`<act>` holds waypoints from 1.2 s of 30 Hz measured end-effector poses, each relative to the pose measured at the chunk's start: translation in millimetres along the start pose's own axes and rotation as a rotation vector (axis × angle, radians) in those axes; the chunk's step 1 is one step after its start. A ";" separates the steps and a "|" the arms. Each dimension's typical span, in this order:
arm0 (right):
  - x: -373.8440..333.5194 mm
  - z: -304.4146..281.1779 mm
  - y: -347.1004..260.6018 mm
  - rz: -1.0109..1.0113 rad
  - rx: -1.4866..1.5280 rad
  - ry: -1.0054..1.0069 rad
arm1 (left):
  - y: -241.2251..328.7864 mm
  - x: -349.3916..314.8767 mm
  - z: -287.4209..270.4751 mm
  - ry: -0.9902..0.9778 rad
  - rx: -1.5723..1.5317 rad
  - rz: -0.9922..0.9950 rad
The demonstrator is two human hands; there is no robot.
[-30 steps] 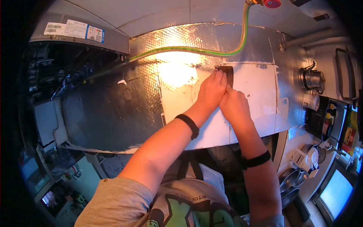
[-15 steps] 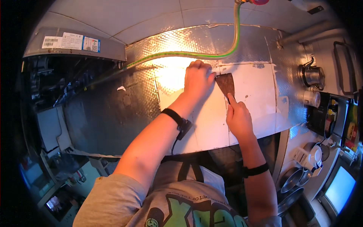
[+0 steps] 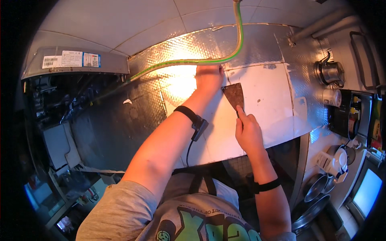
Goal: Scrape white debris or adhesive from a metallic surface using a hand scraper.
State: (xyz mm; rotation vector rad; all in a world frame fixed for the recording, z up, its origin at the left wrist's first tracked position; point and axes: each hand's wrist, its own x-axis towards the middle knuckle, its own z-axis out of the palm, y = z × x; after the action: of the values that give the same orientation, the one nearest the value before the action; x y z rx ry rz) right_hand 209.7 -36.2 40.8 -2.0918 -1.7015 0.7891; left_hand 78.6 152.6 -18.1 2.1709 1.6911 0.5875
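My right hand (image 3: pixel 248 130) grips a scraper (image 3: pixel 235 96) by its handle, the index finger stretched along it toward the dark, rust-brown blade. The blade points away from me and rests against the white tiled counter (image 3: pixel 269 104), or just over it. Left of the blade, my left hand (image 3: pixel 209 78) is closed at the line where white tiles meet embossed silver foil (image 3: pixel 257 46). What its fingers hold, if anything, is hidden. A clear hose with a green stripe (image 3: pixel 193 62) passes right at the fingertips of this hand.
Foil also covers the dark left part of the counter (image 3: pixel 116 128), with a small white scrap (image 3: pixel 127 101) on it. A black appliance (image 3: pixel 60 92) stands at the far left. On the right are a metal kettle (image 3: pixel 331 73), a jar (image 3: pixel 332 97) and several pans (image 3: pixel 313 187).
The view has shifted a little. The scraper has turned slightly and its blade sits a bit nearer me. My left hand stays at the foil's edge, its fingers now less visible.
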 end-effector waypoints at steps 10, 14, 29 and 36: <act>2.4 19.1 38.9 -0.124 0.025 0.217 | -1.1 5.5 3.6 -0.029 0.034 0.037; 7.7 33.3 50.0 -0.147 0.007 0.375 | -4.5 2.5 3.3 0.009 0.032 0.068; 12.5 47.4 43.9 -0.158 -0.109 0.532 | 1.7 6.0 7.6 -0.010 0.068 0.070; 12.5 46.1 44.0 -0.141 -0.101 0.522 | -2.0 5.3 5.0 0.049 0.077 0.043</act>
State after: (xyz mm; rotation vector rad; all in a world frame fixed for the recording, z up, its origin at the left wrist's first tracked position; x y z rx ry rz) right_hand 218.0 -38.4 -23.6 -1.9811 -1.5892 0.0955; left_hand 80.6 158.1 -22.8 2.2690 1.7236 0.6012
